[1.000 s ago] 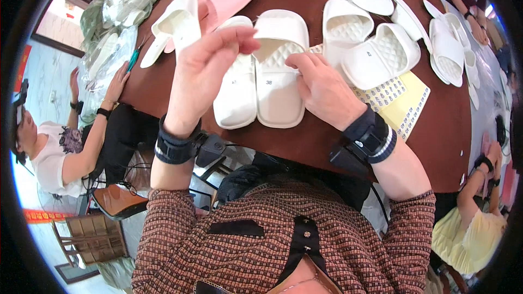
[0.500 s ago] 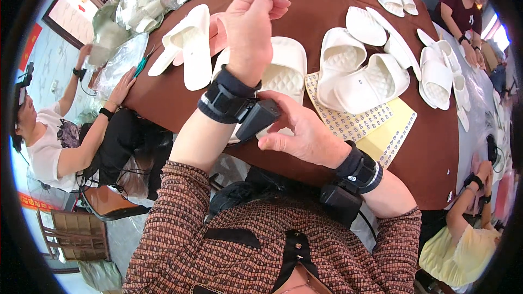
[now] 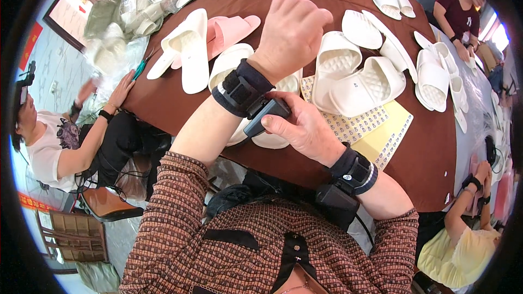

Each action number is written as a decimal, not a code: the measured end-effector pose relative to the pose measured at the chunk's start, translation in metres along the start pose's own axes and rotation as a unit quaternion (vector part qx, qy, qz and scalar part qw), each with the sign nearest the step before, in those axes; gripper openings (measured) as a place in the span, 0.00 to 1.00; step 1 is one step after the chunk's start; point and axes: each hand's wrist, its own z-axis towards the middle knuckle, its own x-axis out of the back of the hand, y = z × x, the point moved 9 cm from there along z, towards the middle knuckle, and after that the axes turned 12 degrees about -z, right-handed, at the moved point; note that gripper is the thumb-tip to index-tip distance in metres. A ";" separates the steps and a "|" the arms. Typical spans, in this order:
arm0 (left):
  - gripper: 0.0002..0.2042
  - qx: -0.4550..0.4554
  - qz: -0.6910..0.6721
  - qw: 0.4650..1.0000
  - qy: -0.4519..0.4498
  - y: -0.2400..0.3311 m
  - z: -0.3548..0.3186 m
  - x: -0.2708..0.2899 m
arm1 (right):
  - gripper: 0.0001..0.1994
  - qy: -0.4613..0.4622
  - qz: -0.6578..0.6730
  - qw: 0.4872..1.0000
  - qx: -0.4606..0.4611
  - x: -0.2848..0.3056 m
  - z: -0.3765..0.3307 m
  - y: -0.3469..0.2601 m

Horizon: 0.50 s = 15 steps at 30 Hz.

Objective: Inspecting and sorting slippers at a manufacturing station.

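My left hand (image 3: 290, 37) is raised over the table with its fingers curled into a fist, and nothing shows in it. Around that wrist goes a black strap (image 3: 239, 88), with a small dark box (image 3: 268, 117) attached on its inner side. My right hand (image 3: 309, 129) grips this box between thumb and fingers. A similar black strap (image 3: 354, 171) with its own box (image 3: 336, 204) sits on my right wrist. Behind my hands lie white slippers (image 3: 231, 65), partly hidden by them. More white slippers (image 3: 357, 95) rest to the right, on printed sticker sheets (image 3: 395, 130).
Pink slippers (image 3: 231, 34) and a white pair (image 3: 193, 54) lie left on the brown round table (image 3: 425, 169). Further white slippers (image 3: 435, 81) stand at the right. A person (image 3: 65, 141) at the left has a hand by green-handled scissors (image 3: 140, 68). Other people sit at the right.
My left hand has swung right and turned, its fingers more tightly curled. My right hand has closed on the dark box, which has tilted. The person at the left has lowered one hand.
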 end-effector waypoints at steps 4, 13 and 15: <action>0.14 -0.093 0.080 0.987 -0.102 0.024 -0.003 -0.014 | 0.30 0.006 -0.056 0.998 0.016 0.000 -0.001 -0.005; 0.15 -0.169 0.126 0.958 -0.193 0.047 -0.021 -0.030 | 0.25 -0.013 -0.042 0.999 0.011 -0.013 -0.004 0.004; 0.15 -0.143 0.117 0.965 -0.188 0.044 -0.022 -0.028 | 0.25 -0.024 -0.034 0.999 0.005 -0.018 -0.004 0.007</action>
